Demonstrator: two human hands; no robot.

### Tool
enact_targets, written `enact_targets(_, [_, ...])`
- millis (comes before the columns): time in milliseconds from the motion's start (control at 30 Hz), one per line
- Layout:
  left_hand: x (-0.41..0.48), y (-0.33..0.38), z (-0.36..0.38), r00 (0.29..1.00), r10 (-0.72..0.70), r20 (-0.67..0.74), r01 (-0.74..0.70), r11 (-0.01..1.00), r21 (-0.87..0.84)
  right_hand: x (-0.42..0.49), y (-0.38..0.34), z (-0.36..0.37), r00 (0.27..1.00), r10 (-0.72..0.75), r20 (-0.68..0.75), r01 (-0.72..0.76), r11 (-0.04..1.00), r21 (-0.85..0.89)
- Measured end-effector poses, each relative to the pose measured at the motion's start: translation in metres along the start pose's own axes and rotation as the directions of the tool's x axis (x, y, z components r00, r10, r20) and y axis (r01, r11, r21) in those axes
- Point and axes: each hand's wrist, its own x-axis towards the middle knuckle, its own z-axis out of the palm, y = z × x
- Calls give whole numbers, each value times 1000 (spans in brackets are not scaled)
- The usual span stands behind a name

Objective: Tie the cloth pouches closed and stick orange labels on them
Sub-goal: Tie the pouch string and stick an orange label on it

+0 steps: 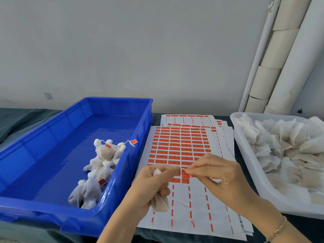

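Observation:
My left hand [152, 185] grips a white cloth pouch [160, 204], whose body hangs below the fist and whose gathered top shows above the fingers. Its thin string [180, 171] runs to the tips of both hands. My right hand [217, 174] pinches an orange label [186, 173] at that string, just above the label sheet [182, 148]. The sheet lies between the two trays, with rows of orange labels on its far half and peeled gaps near me. Several tied, labelled pouches [101, 163] lie in the blue tray [52, 141].
A white tray [245, 155] at the right holds a heap of untied cloth pouches [284, 146]. More label sheets [222, 127] lie under the top one. Cardboard tubes [273, 67] lean against the wall at the back right. Dark green cloth [21, 120] covers the table.

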Motion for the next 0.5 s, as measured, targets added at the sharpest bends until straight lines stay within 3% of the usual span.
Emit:
enact_targets(133, [-1, 1, 1, 1000, 21, -8, -21, 1000, 2, -3, -1, 1, 999, -20, 47, 24, 994, -103])
enact_targets(233, [-3, 0, 3, 998, 53, -26, -52, 998, 44, -3, -8, 5, 990, 140, -33, -137, 987, 78])
enact_targets(333, [-5, 0, 6, 994, 75, -76, -69, 994, 82, 3, -15, 10, 913, 407, -30, -375, 866, 330])
enact_targets(500, [-14, 2, 4, 969, 193, -152, -156, 962, 225, 8, -12, 23, 894, 445, 58, -432, 819, 378])
